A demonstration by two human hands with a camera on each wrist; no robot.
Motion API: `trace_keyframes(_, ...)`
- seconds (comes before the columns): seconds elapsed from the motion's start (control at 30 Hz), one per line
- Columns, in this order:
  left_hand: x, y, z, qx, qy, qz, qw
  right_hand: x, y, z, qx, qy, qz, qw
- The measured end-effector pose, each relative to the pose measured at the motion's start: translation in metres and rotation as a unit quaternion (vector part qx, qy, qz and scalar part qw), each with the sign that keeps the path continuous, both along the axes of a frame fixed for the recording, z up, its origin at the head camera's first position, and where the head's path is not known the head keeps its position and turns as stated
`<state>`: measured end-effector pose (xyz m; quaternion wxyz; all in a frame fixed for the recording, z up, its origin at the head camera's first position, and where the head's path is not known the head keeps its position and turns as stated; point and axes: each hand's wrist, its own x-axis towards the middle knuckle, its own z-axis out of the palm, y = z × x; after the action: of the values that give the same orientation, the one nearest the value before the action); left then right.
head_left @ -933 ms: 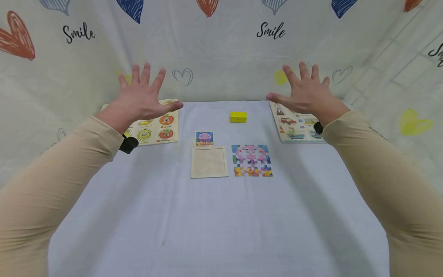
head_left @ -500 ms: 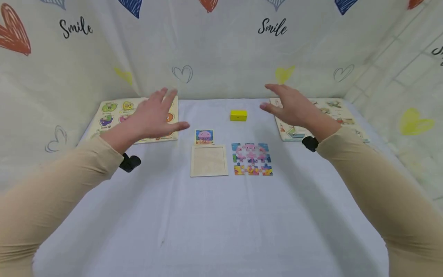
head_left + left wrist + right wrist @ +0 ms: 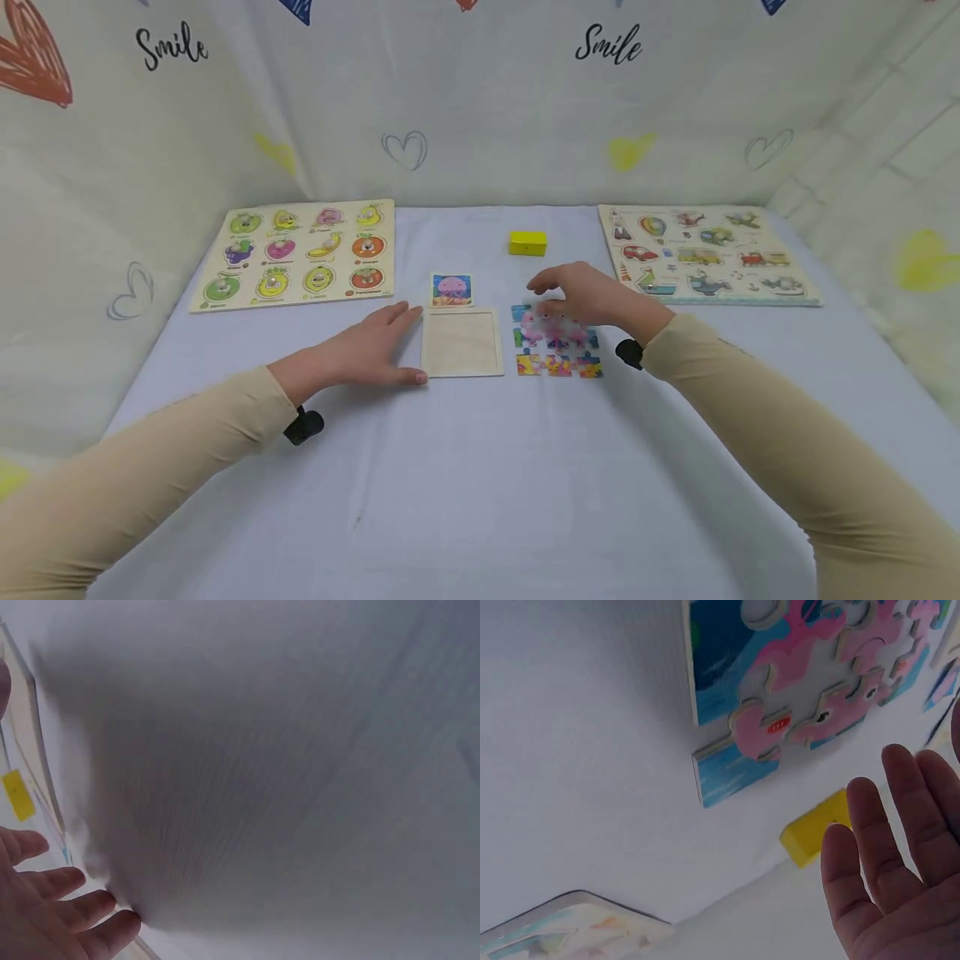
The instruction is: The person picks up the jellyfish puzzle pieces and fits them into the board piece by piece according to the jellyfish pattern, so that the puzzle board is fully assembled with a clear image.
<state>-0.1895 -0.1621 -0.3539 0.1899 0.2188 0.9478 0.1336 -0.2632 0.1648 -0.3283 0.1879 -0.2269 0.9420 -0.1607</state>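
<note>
A square wooden puzzle frame (image 3: 462, 343) lies bare at the middle of the table. My left hand (image 3: 367, 350) is at its left side, thumb by the near corner and fingertips by the far one. To the frame's right lie several jigsaw pieces (image 3: 558, 365), set out in rows with small gaps and printed with a pink sea creature. My right hand (image 3: 588, 293) hovers over the back rows, covering part of them, fingers slightly bent and holding nothing. In the right wrist view its fingers (image 3: 877, 840) are apart from the pieces. A small jellyfish picture card (image 3: 452, 290) touches the frame's far edge.
A fruit board (image 3: 300, 254) lies at the back left, a vehicle board (image 3: 708, 254) at the back right. Between them stands a yellow block (image 3: 528, 243). A printed cloth (image 3: 495, 125) hangs behind the white-covered table.
Both hands have come down and toward the middle from raised, spread poses. The left has arrived beside the wooden frame, the right above the jigsaw pieces. The view has tilted down slightly.
</note>
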Motion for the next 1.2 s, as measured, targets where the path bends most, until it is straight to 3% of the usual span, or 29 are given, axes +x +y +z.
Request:
trace_keyframes(0.17, 0.0, 0.004, -0.007, -0.022, 0.026, -0.022, 0.9992, -0.005, -0.01, -0.012, 0.02, -0.021, 0.004, 1.0)
trace_keyframes(0.6, 0.001, 0.006, -0.011, -0.056, 0.07, -0.025, 0.9956, -0.013, -0.024, -0.021, 0.025, 0.012, 0.031, 0.999)
trace_keyframes(0.87, 0.0, 0.007, -0.01, -0.061, 0.07, -0.024, 0.9954, -0.01, -0.025, -0.022, -0.039, -0.027, -0.02, 0.999)
trace_keyframes(1.2, 0.002, 0.008, -0.009, -0.077, 0.07, -0.026, 0.9942, -0.007, -0.038, -0.011, -0.102, -0.039, -0.022, 0.994)
